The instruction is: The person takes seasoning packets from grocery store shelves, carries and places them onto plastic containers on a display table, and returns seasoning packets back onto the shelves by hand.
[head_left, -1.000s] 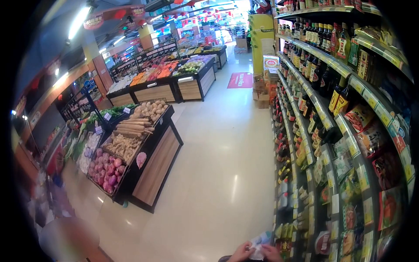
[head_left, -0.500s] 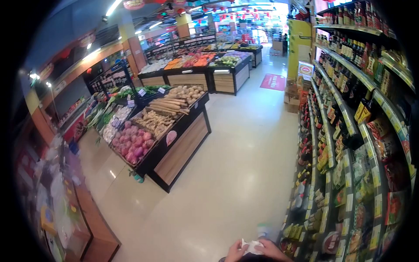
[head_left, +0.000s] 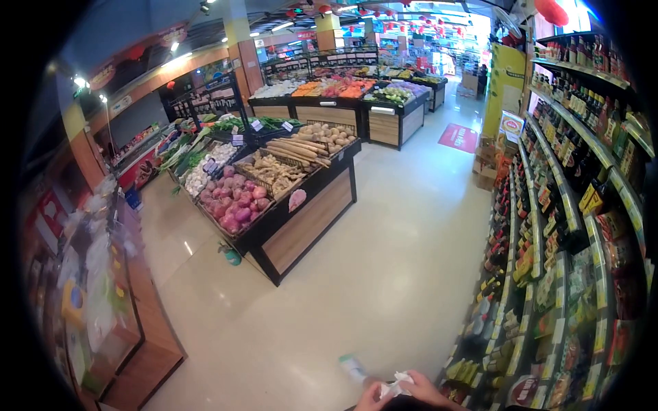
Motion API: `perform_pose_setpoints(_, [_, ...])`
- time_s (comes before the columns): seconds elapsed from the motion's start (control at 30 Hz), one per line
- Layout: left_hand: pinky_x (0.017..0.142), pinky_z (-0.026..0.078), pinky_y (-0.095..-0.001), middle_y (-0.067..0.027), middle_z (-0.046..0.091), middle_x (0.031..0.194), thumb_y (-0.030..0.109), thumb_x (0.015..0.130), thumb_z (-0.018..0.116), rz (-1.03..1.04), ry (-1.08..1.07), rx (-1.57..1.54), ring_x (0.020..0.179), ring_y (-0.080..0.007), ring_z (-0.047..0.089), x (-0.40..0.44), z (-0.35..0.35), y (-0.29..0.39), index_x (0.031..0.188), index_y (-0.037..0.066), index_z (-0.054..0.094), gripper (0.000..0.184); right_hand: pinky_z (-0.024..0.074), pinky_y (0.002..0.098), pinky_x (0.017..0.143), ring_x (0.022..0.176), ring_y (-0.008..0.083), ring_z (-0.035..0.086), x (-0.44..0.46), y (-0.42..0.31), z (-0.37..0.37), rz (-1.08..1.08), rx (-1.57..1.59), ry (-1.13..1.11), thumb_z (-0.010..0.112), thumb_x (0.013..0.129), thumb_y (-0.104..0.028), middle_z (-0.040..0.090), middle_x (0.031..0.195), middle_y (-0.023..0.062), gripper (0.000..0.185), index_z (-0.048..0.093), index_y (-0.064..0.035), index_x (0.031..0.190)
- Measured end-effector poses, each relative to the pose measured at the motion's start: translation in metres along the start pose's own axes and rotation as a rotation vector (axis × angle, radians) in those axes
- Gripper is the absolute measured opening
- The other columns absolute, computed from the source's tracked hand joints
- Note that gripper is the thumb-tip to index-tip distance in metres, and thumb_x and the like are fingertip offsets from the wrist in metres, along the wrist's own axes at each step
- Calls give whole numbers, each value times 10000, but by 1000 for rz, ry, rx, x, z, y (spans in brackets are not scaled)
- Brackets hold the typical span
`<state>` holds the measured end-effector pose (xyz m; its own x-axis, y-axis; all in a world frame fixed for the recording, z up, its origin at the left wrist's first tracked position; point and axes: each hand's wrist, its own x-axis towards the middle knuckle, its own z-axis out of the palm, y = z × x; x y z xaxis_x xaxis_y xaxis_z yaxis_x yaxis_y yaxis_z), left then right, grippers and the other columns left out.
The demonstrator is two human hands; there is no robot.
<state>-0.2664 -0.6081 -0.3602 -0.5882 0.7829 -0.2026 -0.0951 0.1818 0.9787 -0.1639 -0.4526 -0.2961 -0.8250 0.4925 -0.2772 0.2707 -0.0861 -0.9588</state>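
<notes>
- Pinching a crumpled white sheet (head_left: 397, 385) between left hand (head_left: 371, 395) and right hand (head_left: 423, 392), low in the view near six o'clock; curling fingers in from both of its sides.
- Not telling how each fingertip is pressing, nor whether holding tissue or thin plastic: too small and blurred.
- Probably risking a tear, by pulling the two sides apart too hard on something looking so flimsy.
- Possibly risking a drop too, by loosening one side while gripping only a corner with the other.
- Seeing a pale, green-ended item (head_left: 353, 368) near the left hand, at ten o'clock; not telling whether lying on the floor (head_left: 370, 294) or sitting above it.
- Holding the right hand near a long shelf rack (head_left: 558, 179) at two o'clock, loaded with bottles (head_left: 574, 152) and packets (head_left: 617, 236); perhaps risking a knocked item by swinging that hand outward.
- Facing a produce stand (head_left: 308, 219) at eleven o'clock, bearing red onions (head_left: 236, 202), ginger (head_left: 274, 172) and potatoes (head_left: 329, 135); finding its corner standing in the way there.
- Seeing a teal item (head_left: 232, 255) beside the stand's base.
- Having a wooden counter (head_left: 140, 335) at nine o'clock.
- Looking past cardboard boxes (head_left: 485, 161) at one o'clock, narrowing the way beside a red mat (head_left: 459, 137).
</notes>
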Motion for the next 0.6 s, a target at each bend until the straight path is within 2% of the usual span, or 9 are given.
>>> perform_pose_setpoints(0.07, [743,473,-314,-153,582,1000,214,837,649,-53,43,25,888,-201,553,-3,-11,33,1132,-17,491,407,465,261,707,789,120,562,8,-7,6,-49,-46,-1,586,859,-168,601,875,55,260,551,-8,1061])
perform_pose_setpoints(0.1, [745,472,-321,-162,577,1005,212,838,647,-112,74,49,888,-210,553,0,-18,45,1139,-12,484,409,442,291,792,899,170,551,12,-3,11,-33,-13,9,552,864,-151,597,971,91,290,535,-1,1111])
perform_pose_setpoints(0.13, [745,472,-321,-162,577,1005,212,838,647,-97,81,52,888,-210,553,10,-23,35,1139,-12,484,409,419,322,877,1009,219,540,19,1,15,-17,20,21,518,870,-134,593,1068,126,324,519,7,1161])
perform_pose_setpoints(0.2, [728,473,-327,-146,579,934,215,844,640,-220,77,-37,856,-224,555,17,-33,3,1135,-6,473,402,417,305,879,1014,192,530,27,-1,23,-36,57,12,476,880,-73,590,1062,107,299,522,-1,1166])
perform_pose_setpoints(0.23, [620,469,-294,-98,566,844,194,858,619,-121,103,32,752,-178,549,17,-40,12,1096,15,486,326,420,295,871,1002,179,533,31,-12,27,2,131,-32,469,885,-64,590,1051,102,288,525,-3,1161])
perform_pose_setpoints(0.27, [620,469,-294,-98,566,844,194,858,619,-130,109,40,752,-178,549,13,-45,26,1096,15,486,326,423,284,863,991,166,535,34,-18,34,44,211,-75,462,890,-56,589,1040,97,278,528,-5,1156])
perform_pose_setpoints(0.33, [517,422,-234,-46,542,782,149,882,573,-24,265,-73,650,-106,506,17,-57,49,1026,44,508,190,429,275,844,974,154,539,47,-21,49,36,207,-185,461,890,-50,589,1027,88,270,532,-9,1147])
perform_pose_setpoints(0.43, [468,370,-191,-15,511,756,112,896,533,60,369,-145,594,-60,456,34,-75,39,960,73,503,81,439,257,807,944,136,545,52,-57,69,27,159,-364,463,888,-36,586,1006,68,253,541,-16,1127])
perform_pose_setpoints(0.6, [548,415,-226,-30,511,789,89,899,503,145,382,-187,672,-90,479,57,-116,66,940,75,489,45,443,251,780,917,130,546,78,-91,105,26,139,-508,491,876,-24,575,992,53,240,555,-36,1106])
